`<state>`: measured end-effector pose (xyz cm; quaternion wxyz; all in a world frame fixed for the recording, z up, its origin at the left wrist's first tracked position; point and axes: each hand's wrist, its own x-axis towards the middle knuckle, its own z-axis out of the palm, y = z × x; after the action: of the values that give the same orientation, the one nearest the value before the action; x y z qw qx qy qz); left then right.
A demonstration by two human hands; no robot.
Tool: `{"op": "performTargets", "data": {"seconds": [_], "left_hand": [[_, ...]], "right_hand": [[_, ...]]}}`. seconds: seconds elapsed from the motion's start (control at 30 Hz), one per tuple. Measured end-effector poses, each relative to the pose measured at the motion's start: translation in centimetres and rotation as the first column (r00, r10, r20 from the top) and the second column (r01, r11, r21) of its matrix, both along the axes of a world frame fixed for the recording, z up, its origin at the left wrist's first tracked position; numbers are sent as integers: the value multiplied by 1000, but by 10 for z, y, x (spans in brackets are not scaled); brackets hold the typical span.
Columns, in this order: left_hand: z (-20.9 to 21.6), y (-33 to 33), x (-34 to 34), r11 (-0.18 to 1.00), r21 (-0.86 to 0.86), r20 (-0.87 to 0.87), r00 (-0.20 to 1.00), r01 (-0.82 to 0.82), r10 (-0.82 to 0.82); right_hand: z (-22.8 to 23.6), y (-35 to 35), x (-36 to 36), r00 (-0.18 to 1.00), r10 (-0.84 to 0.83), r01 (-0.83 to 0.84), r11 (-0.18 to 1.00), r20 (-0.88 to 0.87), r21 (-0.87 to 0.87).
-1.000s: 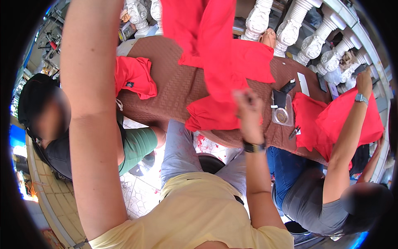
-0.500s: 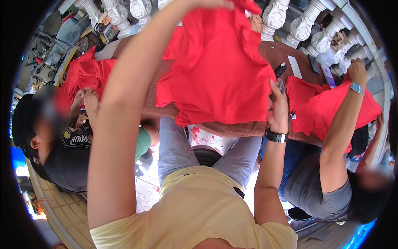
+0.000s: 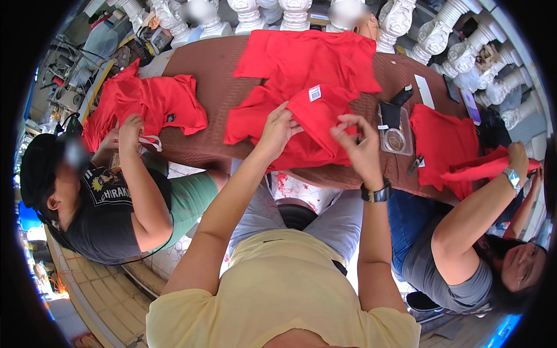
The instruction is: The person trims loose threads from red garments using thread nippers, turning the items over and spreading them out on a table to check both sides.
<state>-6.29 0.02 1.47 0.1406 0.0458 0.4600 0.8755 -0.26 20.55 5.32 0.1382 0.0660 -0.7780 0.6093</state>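
Observation:
A red garment (image 3: pixel 316 124), by its shape probably a shirt, lies rumpled on the table's near edge, with a small white label (image 3: pixel 314 93) showing on a folded part. My left hand (image 3: pixel 278 129) pinches the fold's left edge, just below the label. Over the right side of the same cloth, my right hand (image 3: pixel 361 142) is raised with thumb and fingers apart and nothing visible between them. Beyond lies more red cloth (image 3: pixel 307 55); whether it is a separate piece I cannot tell.
The table has a brown cover (image 3: pixel 214 61). Right of my work stands a clear plastic box (image 3: pixel 399 136) holding small items, near a small dark tool (image 3: pixel 415 165). Co-workers sit on both sides, handling red cloth (image 3: pixel 156 104) at left and red cloth (image 3: pixel 444 145) at right. White balusters (image 3: pixel 293 14) line the back.
The red garment, held up before, is now down on the table. My left hand has come down and nearer to me. My right hand has moved left and is off the cloth's edge.

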Motion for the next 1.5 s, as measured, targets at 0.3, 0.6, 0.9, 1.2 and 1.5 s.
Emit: {"op": "performTargets", "data": {"seconds": [0.3,0.6,0.9,1.2,1.5], "left_hand": [[6,-24,1,999,30,-45,998,-33,35],[14,-23,10,992,73,-30,994,-105,108],[4,-8,19,990,85,-68,991,-111,117],[10,-6,-16,734,-194,-656,643,-651,396],[29,-93,30,347,-596,-802,561,-724,-206]], "right_hand": [[-17,-37,11,987,-73,110,956,-141,273],[-7,-32,18,999,-23,27,982,-28,185],[-8,-48,9,934,-97,221,913,-344,343],[42,-26,-12,815,-344,476,857,-466,200],[-24,40,68,966,-132,227,848,-224,479]]}}
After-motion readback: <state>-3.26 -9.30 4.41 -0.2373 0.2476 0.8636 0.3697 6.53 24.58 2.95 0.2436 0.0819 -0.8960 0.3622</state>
